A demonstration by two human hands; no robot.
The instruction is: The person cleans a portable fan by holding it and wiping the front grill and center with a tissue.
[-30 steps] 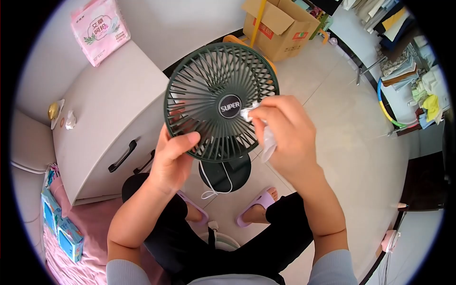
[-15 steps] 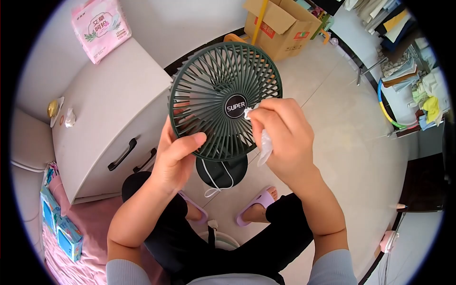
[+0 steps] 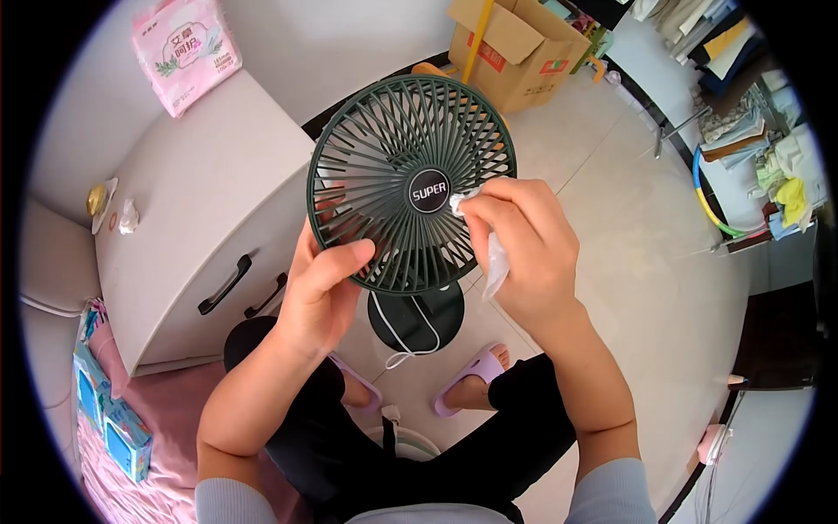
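Note:
A dark green fan [image 3: 410,131] with a round slatted grille and a "SUPER" badge is held up in front of me. My left hand [image 3: 323,284] grips its lower left rim, thumb on the front of the grille and fingers behind it. A crumpled white tissue [image 3: 496,266] is pinched in my right hand [image 3: 524,231], its tip against the grille just right of the badge. Below the grille hangs the fan's round base [image 3: 441,314], with a white cord [image 3: 397,336] looped across it.
On the left, a cabinet [image 3: 201,166] carries a pink package [image 3: 186,52] and a small crumpled white piece [image 3: 129,217]. An open cardboard box [image 3: 524,61] stands at the back. Clothes [image 3: 790,192] hang at right. Blue tissue packs [image 3: 127,441] lie on a pink bed [image 3: 179,428].
The fan has tilted slightly, its badge shifting a little left and up while the base swings right. My right hand with the tissue has moved only slightly.

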